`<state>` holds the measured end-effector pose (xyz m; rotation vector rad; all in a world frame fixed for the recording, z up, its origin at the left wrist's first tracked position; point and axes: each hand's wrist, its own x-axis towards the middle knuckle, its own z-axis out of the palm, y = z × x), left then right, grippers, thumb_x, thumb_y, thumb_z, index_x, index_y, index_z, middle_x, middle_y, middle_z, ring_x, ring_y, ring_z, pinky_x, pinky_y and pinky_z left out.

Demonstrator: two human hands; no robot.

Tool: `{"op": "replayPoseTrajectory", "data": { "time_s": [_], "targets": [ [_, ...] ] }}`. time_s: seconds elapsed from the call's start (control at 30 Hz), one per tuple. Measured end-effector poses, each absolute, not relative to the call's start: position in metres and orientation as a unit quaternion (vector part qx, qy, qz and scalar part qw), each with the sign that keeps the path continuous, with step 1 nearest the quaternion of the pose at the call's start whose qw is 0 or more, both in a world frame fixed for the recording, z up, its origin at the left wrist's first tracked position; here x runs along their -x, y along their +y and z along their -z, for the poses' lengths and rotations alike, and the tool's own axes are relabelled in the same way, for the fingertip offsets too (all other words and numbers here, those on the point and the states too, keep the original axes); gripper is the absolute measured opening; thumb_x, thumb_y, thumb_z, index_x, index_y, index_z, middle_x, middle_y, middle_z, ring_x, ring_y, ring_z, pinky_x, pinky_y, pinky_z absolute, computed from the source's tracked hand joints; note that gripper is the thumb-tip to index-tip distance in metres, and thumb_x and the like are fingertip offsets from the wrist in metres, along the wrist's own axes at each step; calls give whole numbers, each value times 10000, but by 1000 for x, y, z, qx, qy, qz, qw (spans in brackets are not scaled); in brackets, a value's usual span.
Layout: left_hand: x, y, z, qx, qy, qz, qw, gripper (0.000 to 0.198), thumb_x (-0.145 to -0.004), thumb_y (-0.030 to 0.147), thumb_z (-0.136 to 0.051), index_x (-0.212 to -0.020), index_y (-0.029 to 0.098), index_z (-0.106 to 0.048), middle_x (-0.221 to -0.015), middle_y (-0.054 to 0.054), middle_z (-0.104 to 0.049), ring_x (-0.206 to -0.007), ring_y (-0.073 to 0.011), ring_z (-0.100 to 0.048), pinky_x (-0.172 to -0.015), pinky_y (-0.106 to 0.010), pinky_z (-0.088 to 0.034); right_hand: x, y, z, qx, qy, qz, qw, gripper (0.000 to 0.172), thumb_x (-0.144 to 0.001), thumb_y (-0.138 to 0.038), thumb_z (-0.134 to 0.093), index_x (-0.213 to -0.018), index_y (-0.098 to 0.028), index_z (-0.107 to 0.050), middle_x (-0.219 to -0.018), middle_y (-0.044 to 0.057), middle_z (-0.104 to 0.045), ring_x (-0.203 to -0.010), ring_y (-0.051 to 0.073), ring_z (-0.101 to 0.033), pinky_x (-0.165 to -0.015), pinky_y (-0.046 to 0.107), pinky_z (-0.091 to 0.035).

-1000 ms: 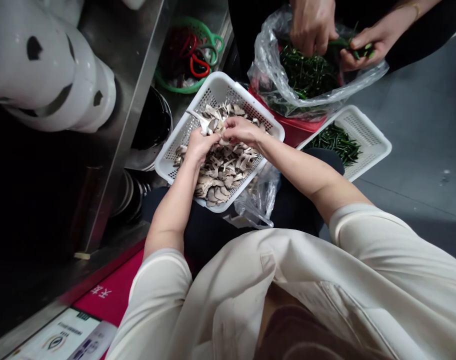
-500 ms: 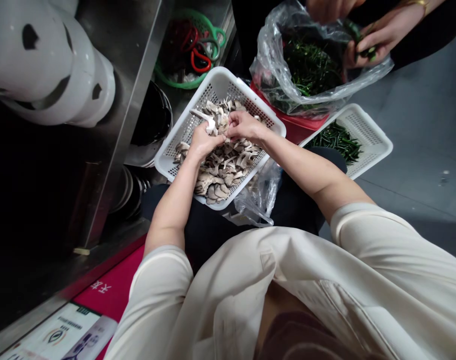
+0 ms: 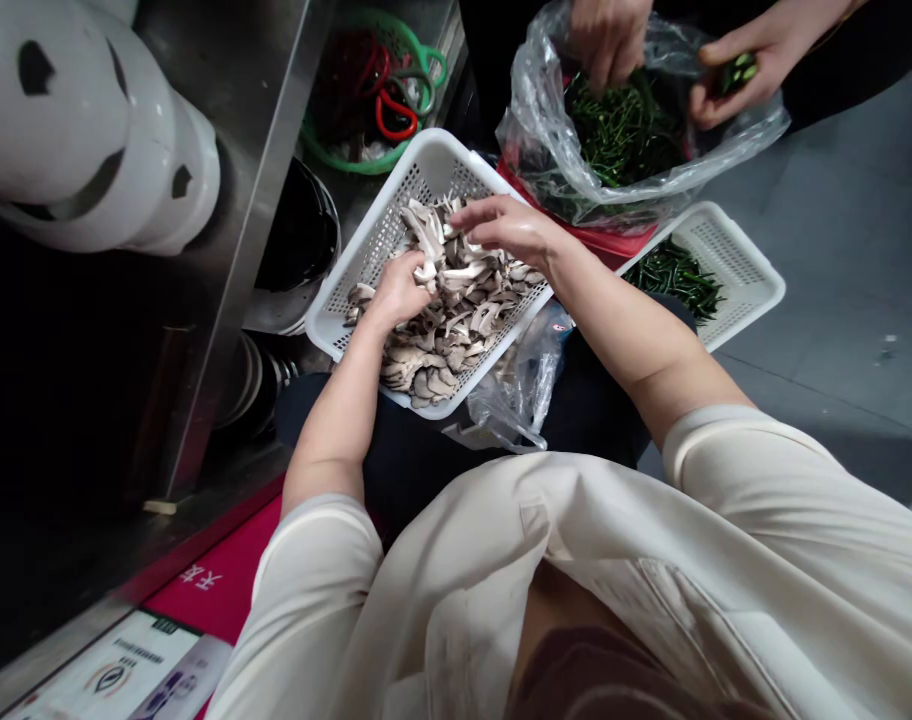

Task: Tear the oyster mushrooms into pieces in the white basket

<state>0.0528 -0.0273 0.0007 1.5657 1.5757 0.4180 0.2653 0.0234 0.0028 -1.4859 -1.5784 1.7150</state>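
A white perforated basket (image 3: 326, 300) sits at my knees, tilted in view, with a heap of grey-white oyster mushrooms (image 3: 456, 330) in it. My left hand (image 3: 400, 290) is closed on an oyster mushroom piece (image 3: 427, 238) whose pale stem points up and away from me. Over the far right part of the heap is my right hand (image 3: 505, 225), its fingers stretched out and apart, with nothing visible in them. Its fingertips hover close to the mushrooms; I cannot tell whether they touch.
Across from me a person's hands (image 3: 748, 65) handle green peppers above a clear plastic bag (image 3: 561, 150) of green vegetables. A second white basket (image 3: 756, 270) holds green peppers. A green basket (image 3: 321, 150) with red-handled scissors (image 3: 396, 118) stands at the far left, near a metal shelf edge (image 3: 265, 190).
My right hand has parted from my left and opened, moving slightly right. My left hand still holds a mushroom piece. The other person's hands have moved apart, one reaching into the bag.
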Motion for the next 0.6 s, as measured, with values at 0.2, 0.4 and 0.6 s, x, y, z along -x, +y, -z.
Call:
{"op": "replayPoseTrajectory", "data": {
  "time_s": [0.2,0.4,0.6],
  "targets": [
    [-55,-26,6,-616,596,-169,487,401,-550,110,-816,-926,167,-687,-986,-65,-677,-1078,-293,-655,-1093,-375,-473,-241,8,-10,499,-474,-674,268,267,-800,-213,-845,-807,-153,-585,-770,8,-611,-743,134,-586,-648,211,-517],
    [-60,-17,1,-467,589,-332,570,514,-686,414,-965,-1023,182,-654,-1020,-75,-682,-1162,-287,-685,-1002,-370,-550,-239,10,-12,534,-599,-555,219,284,-798,-124,-824,-709,-159,-556,-666,-15,-481,-800,142,-575,-778,222,-528],
    [-59,-8,-10,-318,648,-423,547,153,-1013,255,-666,-952,164,-559,-805,-11,-568,-768,-103,-636,-730,-187,-519,-236,19,-1,543,-524,-592,283,271,-876,-285,-843,-868,-166,-600,-808,26,-622,-756,154,-607,-718,266,-572]
  ]
}}
